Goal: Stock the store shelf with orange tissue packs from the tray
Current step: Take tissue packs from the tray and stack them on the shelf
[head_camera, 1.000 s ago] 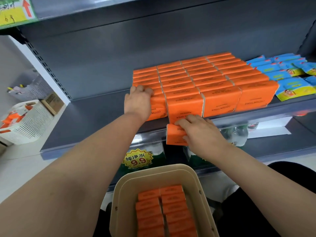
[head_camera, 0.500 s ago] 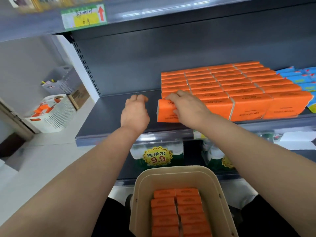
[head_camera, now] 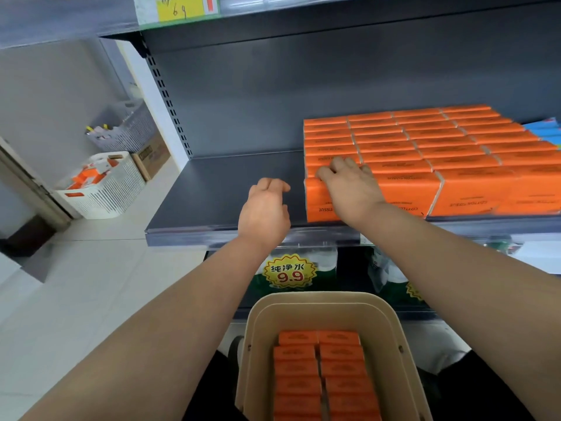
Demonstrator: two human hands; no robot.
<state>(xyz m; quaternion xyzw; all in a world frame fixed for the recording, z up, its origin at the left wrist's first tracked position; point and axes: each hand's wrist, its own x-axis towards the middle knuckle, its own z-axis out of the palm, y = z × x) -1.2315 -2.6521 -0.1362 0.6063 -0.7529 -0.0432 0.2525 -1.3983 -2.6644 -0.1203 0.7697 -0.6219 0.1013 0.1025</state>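
Stocker: Since half a second ago, the front pack (head_camera: 318,205) has slid right, flush with the left edge of the stocked block (head_camera: 425,147). My left hand (head_camera: 264,214) has lifted a little over the bare shelf (head_camera: 227,183).

Checker: Grip status?

Stocker: Right hand (head_camera: 349,189): fingers curled over the pack's top, grasping it. Left hand: fingers loosely bent, holding nothing, just beside the pack and apart from it.

Checker: Step in hand?

Stocker: Seating this pack, by my judgement. It stands upright at the shelf's front edge, touching the row behind. The shelf's left half is bare. The tray (head_camera: 321,299) sits below the front edge, with the tray packs (head_camera: 321,375) in two columns.

Checker: Next move?

Stocker: Let go, reach down, and lift one pack out by its sides without dragging its neighbours. Then start a fresh column just left of the block, probably from the back edge forward. The wrappers look soft, so squeeze lightly.
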